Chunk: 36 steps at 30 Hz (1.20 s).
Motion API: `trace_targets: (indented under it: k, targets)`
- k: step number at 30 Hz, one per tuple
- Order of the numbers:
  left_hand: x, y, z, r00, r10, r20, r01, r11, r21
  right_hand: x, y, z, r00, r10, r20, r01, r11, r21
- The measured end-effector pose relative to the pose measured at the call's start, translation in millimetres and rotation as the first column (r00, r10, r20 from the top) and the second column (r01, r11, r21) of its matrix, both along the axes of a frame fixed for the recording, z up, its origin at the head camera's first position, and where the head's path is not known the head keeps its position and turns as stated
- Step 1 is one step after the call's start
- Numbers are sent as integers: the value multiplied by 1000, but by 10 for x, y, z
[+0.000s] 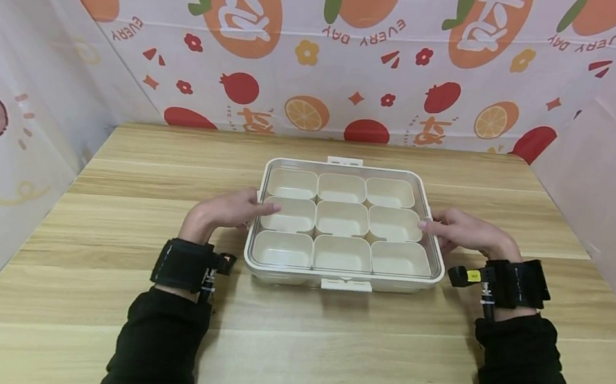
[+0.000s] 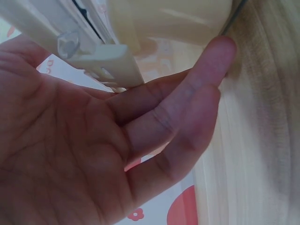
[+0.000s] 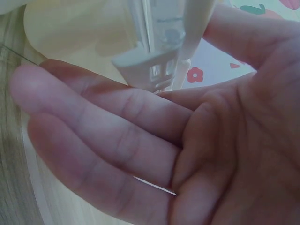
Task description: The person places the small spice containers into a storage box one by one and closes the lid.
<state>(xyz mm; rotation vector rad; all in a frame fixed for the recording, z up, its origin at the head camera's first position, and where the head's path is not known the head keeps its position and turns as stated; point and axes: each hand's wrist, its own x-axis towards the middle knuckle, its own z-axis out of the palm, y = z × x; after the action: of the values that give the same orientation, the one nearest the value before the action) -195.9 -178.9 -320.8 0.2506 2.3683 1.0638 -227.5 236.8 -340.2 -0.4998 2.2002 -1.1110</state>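
Observation:
A cream divided storage box (image 1: 286,272) sits on the table, with a transparent lid (image 1: 346,170) over three rows of three small cups (image 1: 342,218). My left hand (image 1: 226,208) holds its left side, thumb on top of the lid's edge and fingers down along the side. At the opposite side, my right hand (image 1: 469,231) grips in the same way. Both wrist views show the fingers of each hand reaching low beside the box wall, under a side clip (image 2: 105,65) on the left and another clip (image 3: 150,65) on the right.
The wood-grain table (image 1: 286,358) extends around the box on all sides. Behind it hangs a fruit-printed cloth (image 1: 334,79), with pale cloth walls (image 1: 63,101) at left and right. Closed-looking tabs stick out at the front (image 1: 346,285) and back of the box.

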Motion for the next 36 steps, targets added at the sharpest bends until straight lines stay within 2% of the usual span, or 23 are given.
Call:
trace_targets:
  k: [4,7,10,12,14,16,19,21,24,26,28,32,36]
  targets:
    - [0,2,20,1000,-17,-24,16,1000,-21,-15,-7,9,1000,6,-4,-6,1000,4]
    - [40,14,99,994,-31,-107,16,990,-138,1,-9,50,999,-11,-41,13,999,36]
    - [133,66,262,969,-65,-237,-8,956,-292,48,-5,120,986,-54,-157,75,988,132]
    - [233,148,391,940,-107,-325,-21,930,-368,71,-14,169,965,-76,-252,121,978,169]
    - [362,276,503,898,-184,-401,-2,907,-420,70,-46,211,933,-77,-352,150,971,186]
    - [496,442,560,839,-280,-466,46,891,-453,35,-105,240,901,-59,-431,141,977,160]
    - [691,725,571,765,-424,-486,143,846,-513,-51,-209,252,851,13,-526,74,987,144]
    - [797,901,534,733,-501,-460,202,806,-556,-103,-263,237,828,72,-556,21,987,159]
    - [926,1096,459,717,-573,-397,245,740,-626,-151,-295,189,816,161,-556,-51,977,208]
    - [987,1172,408,713,-588,-381,240,716,-656,-158,-292,156,817,200,-540,-71,965,251]
    - [1026,1219,374,721,-587,-370,232,706,-669,-152,-282,135,823,221,-524,-81,957,277]
    - [1056,1265,358,739,-571,-357,225,709,-668,-166,-275,148,811,239,-533,-67,945,321]
    - [1060,1292,360,743,-571,-348,222,701,-677,-210,-291,160,803,265,-534,-68,931,359]
